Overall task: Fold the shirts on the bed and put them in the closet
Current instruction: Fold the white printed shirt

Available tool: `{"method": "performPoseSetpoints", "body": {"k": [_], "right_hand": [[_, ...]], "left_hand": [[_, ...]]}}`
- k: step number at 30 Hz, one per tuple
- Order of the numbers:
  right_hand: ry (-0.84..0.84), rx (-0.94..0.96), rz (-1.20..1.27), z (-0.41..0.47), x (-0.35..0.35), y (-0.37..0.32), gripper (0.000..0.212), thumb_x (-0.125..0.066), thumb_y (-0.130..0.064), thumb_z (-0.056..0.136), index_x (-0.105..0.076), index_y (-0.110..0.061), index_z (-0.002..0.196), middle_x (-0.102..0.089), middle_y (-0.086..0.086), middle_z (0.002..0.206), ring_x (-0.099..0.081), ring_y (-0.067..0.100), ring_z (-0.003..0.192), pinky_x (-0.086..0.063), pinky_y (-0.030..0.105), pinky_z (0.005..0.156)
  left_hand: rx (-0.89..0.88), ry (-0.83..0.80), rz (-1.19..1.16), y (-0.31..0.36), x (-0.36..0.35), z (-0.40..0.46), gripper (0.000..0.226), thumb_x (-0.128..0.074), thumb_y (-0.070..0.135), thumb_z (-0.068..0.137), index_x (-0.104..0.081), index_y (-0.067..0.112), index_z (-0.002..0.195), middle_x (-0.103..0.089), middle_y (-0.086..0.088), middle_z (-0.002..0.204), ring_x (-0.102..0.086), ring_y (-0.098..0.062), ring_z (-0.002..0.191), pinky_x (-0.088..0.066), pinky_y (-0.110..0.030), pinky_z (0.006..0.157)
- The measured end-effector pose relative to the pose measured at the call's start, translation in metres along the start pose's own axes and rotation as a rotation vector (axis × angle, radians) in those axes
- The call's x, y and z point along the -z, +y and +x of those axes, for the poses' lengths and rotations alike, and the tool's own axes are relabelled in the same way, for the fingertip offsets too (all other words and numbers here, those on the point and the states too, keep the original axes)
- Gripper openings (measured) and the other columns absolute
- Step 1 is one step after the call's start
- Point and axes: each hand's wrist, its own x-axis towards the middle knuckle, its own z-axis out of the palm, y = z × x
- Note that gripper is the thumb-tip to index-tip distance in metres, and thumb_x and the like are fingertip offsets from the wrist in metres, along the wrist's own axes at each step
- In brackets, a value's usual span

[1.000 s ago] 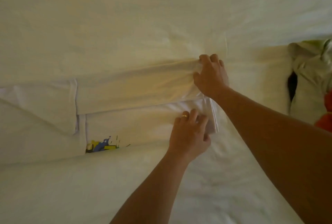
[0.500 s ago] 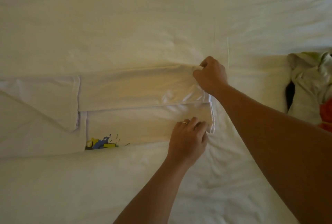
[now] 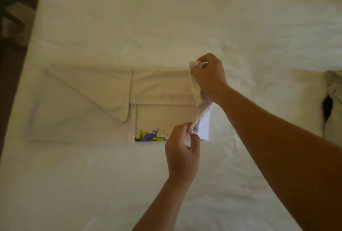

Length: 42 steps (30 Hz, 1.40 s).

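A white shirt lies partly folded into a long strip across the white bed, a blue and yellow print peeking out at its lower edge. My right hand grips the far corner of the shirt's right end. My left hand pinches the near corner of that same end. Both hands hold this end lifted off the bed, its edge hanging between them.
More crumpled clothing, pale with a dark patch, lies at the bed's right edge. The bed's left edge runs down beside a dark floor.
Both hands went from lying on the shirt's right end to gripping its corners and lifting it off the bed. The view has pulled back, showing more of the bed.
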Motion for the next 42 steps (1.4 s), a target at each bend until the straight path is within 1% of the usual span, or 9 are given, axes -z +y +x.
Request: {"method": "performPoseSetpoints", "body": {"k": [10,14,17,21,28,31,35,39,42], "right_hand": [[-0.061,-0.046,-0.058,-0.021,-0.176,-0.076,0.011,-0.059,-0.012,0.087,-0.06,-0.015,0.097,-0.062,0.001,0.076,-0.058,0.019,0.048,-0.049,0.027,0.038],[-0.065,-0.04,-0.119,-0.027,-0.248,-0.1,0.009,-0.06,-0.012,0.087,-0.059,-0.017,0.096,-0.06,-0.005,0.078,-0.061,0.02,0.07,-0.042,0.022,0.054],[-0.055,-0.024,-0.169,-0.032,-0.281,-0.115,0.007,-0.057,-0.016,0.09,-0.059,-0.018,0.097,-0.058,-0.007,0.08,-0.062,0.023,0.079,-0.045,0.025,0.065],[-0.058,-0.007,-0.214,-0.041,-0.323,-0.137,0.013,-0.057,-0.017,0.085,-0.058,-0.02,0.098,-0.061,-0.006,0.082,-0.065,0.025,0.083,-0.053,0.033,0.07],[-0.102,0.046,-0.233,-0.052,-0.377,-0.161,0.012,-0.057,-0.016,0.088,-0.058,-0.016,0.1,-0.056,-0.007,0.082,-0.063,0.023,0.085,-0.051,0.033,0.069],[-0.109,0.053,-0.24,-0.057,-0.397,-0.169,0.014,-0.057,-0.016,0.089,-0.058,-0.014,0.103,-0.052,-0.009,0.081,-0.06,0.022,0.083,-0.048,0.032,0.065],[-0.138,0.049,-0.235,-0.059,-0.412,-0.177,0.016,-0.054,-0.011,0.09,-0.058,-0.014,0.105,-0.051,-0.008,0.082,-0.06,0.022,0.084,-0.053,0.033,0.068],[-0.229,0.03,-0.15,-0.057,-0.417,-0.177,0.014,-0.059,-0.017,0.092,-0.059,-0.018,0.106,-0.065,0.002,0.092,-0.069,0.023,0.084,-0.058,0.032,0.067],[-0.234,0.011,0.01,-0.059,-0.407,-0.173,0.023,-0.066,-0.029,0.094,-0.063,-0.017,0.114,-0.07,0.0,0.095,-0.071,0.017,0.082,-0.058,0.029,0.071]], "left_hand": [[0.286,0.046,-0.081,-0.084,0.137,0.054,0.015,-0.058,0.012,0.085,-0.072,0.017,0.091,-0.065,0.012,0.078,-0.06,-0.006,0.075,-0.044,-0.017,0.065],[0.342,0.115,-0.057,-0.121,0.186,0.078,0.014,-0.063,0.006,0.084,-0.067,0.019,0.086,-0.059,0.01,0.081,-0.057,-0.01,0.074,-0.042,-0.013,0.065],[0.449,0.161,-0.078,-0.14,0.213,0.09,0.027,-0.069,0.0,0.083,-0.063,0.027,0.083,-0.06,0.009,0.075,-0.057,-0.013,0.069,-0.042,-0.014,0.061],[0.529,0.202,-0.115,-0.163,0.249,0.102,0.021,-0.07,0.002,0.084,-0.067,0.023,0.088,-0.063,0.008,0.07,-0.059,-0.013,0.067,-0.046,-0.022,0.061],[0.64,0.306,-0.092,-0.179,0.296,0.117,0.018,-0.069,0.007,0.086,-0.07,0.024,0.094,-0.067,0.017,0.079,-0.061,0.009,0.081,-0.041,-0.006,0.068],[0.702,0.322,-0.022,-0.19,0.308,0.122,0.012,-0.07,0.014,0.088,-0.072,0.02,0.098,-0.069,0.011,0.084,-0.06,0.004,0.079,-0.038,-0.002,0.067],[0.723,0.319,0.015,-0.197,0.321,0.13,0.011,-0.07,0.016,0.086,-0.072,0.02,0.096,-0.068,0.01,0.083,-0.06,-0.004,0.078,-0.042,-0.017,0.067],[0.719,0.302,0.041,-0.205,0.334,0.132,0.008,-0.069,0.015,0.086,-0.069,0.022,0.09,-0.064,0.013,0.077,-0.06,0.003,0.079,-0.039,-0.012,0.063],[0.77,0.367,0.019,-0.21,0.342,0.129,0.011,-0.067,0.017,0.089,-0.069,0.023,0.098,-0.066,0.013,0.087,-0.062,-0.011,0.087,-0.052,-0.033,0.081]]}}
